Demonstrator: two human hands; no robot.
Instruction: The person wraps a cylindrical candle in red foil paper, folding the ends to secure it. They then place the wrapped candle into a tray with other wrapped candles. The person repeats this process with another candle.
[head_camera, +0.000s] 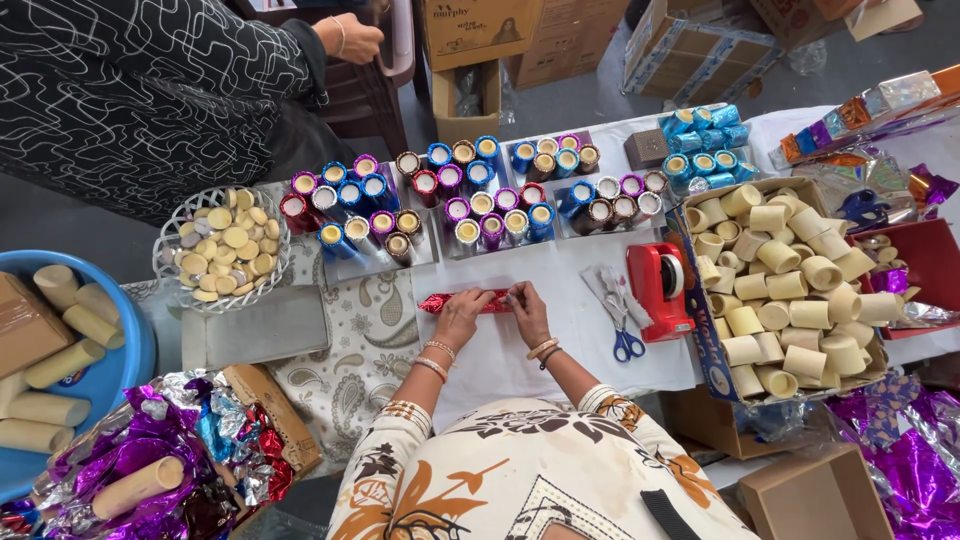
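Over at the far left, another person in a black-and-white patterned top has a hand (355, 42) on a dark plastic chair (385, 60). Near the left edge sits a blue tub (135, 345) holding plain cardboard tubes, with a heap of purple and silver foil (170, 450) in front of it and a glass bowl of pale round discs (222, 250) just beyond. Moving right, trays of foil-wrapped tubes (470, 195) in red, blue, purple and gold stand in rows along the far side of the white table (590, 330). At the middle, the person's left hand (460, 315) and right hand (527, 308) meet on a red foil-wrapped roll (465, 300) that lies flat on the table, lengthwise left to right. The left hand's fingers are closed over the roll's middle, and the right hand pinches its right end; both grip it, with bangles on each wrist. Just right of the hands lie blue-handled scissors (625, 340), then a red tape dispenser (660, 285). Further right stands an open cardboard box (700, 330) piled with bare cream tubes (790, 290), and beyond it, at the far right, lie loose sheets of coloured foil (900, 470).
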